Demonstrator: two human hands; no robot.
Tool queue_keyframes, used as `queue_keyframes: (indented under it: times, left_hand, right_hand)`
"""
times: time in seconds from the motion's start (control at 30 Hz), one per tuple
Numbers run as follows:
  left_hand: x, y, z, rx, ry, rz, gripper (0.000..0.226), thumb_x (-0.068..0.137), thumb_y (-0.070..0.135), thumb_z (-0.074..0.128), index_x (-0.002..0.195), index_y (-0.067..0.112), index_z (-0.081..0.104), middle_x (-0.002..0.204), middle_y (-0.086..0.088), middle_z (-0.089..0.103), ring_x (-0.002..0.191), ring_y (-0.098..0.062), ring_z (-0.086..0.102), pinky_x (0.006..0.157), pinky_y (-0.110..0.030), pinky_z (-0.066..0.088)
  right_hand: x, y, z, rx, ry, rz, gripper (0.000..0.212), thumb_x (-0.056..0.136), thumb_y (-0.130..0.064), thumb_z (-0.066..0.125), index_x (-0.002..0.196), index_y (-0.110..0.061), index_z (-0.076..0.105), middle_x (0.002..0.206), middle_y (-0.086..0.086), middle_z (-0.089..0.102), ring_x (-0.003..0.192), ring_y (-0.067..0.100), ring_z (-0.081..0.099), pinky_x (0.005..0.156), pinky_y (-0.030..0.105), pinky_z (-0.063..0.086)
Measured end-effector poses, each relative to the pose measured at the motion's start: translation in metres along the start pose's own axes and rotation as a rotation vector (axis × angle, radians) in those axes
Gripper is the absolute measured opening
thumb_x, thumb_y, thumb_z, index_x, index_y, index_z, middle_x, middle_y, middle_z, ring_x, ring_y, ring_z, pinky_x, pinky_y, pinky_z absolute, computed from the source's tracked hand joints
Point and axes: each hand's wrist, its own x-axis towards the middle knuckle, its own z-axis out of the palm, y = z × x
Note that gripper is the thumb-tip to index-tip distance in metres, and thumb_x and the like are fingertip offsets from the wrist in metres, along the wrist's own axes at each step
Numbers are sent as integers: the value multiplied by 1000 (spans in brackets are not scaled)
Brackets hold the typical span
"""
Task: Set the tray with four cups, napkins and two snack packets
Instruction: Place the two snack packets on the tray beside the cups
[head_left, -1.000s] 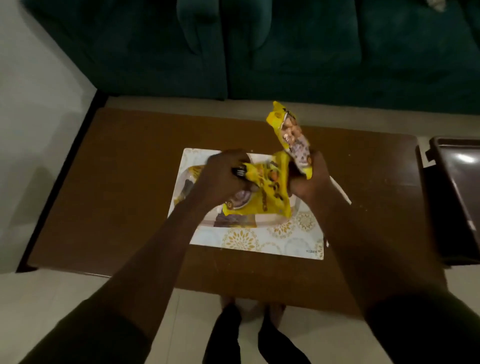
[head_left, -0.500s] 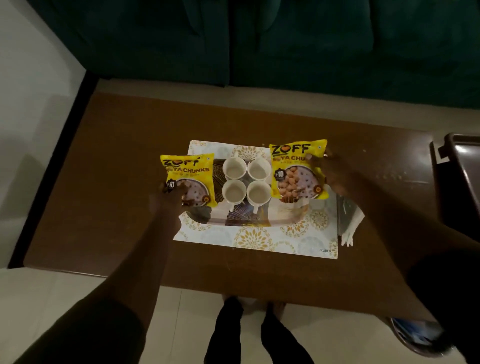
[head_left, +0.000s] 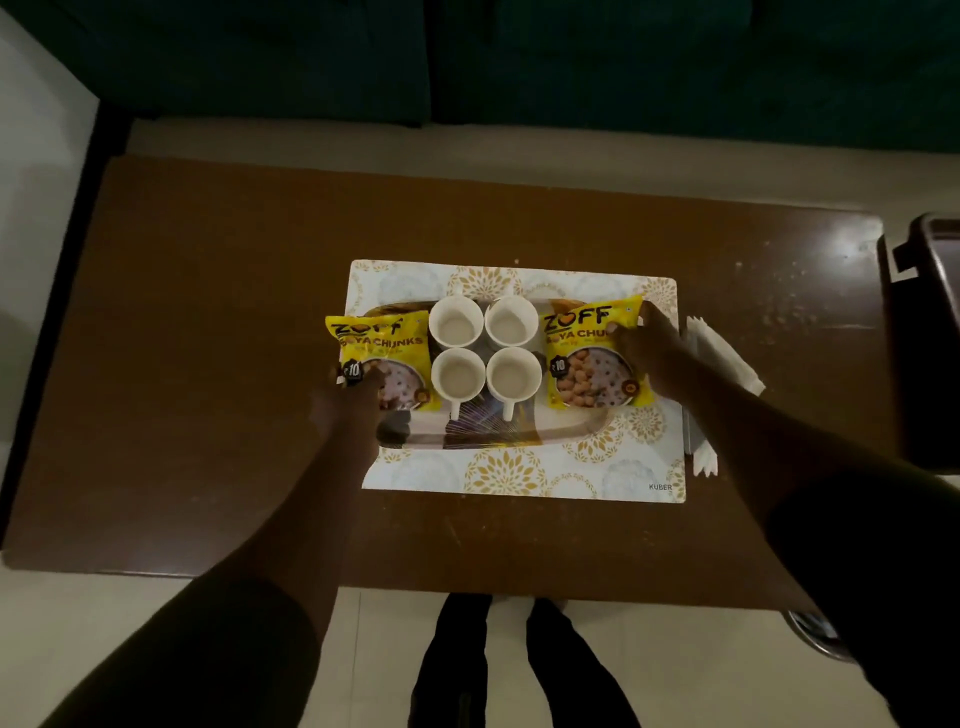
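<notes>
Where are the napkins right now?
In the head view the white napkins lie on the brown table, off the right edge of the placemat, just beyond the right hand and the right snack packet.

Four white ceramic cups (head_left: 484, 353) stand upright and empty in a tight square at the centre of your patterned oval tray (head_left: 498, 434), two yellow "Zoff Soya Chunks" snack packets (head_left: 382, 361) flanking them face-up, while white paper napkins (head_left: 719, 358) lie off the tray, to its right.
</notes>
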Motion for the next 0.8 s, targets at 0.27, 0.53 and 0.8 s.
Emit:
queue_keyframes:
  times: [0.27,0.53,0.8]
  left_hand:
    - [-4,6,1,507,109,225,52,83,36,68,125,8,55,124,-17,60,111,-38,59,88,-51,52]
    - [-3,0,-1,614,140,318,43,88,26,66,128,11,58,128,-19,61,117,-42,56,88,-44,46]
    - [-5,-11,-6,645,90,284,50,90,34,61,135,16,49,136,-17,44,114,-39,53,82,-38,39]
  right_hand:
    - [-14,-6,15,-113,41,-46,49,87,-32,65,127,-10,47,114,17,64,99,36,64,74,41,56]
    - [-17,2,13,-216,197,-202,40,90,-4,53,131,-7,53,96,18,74,77,24,66,63,28,48]
    - [-22,3,17,-244,186,-195,49,86,-5,54,135,-6,48,109,21,70,92,33,66,73,38,55]
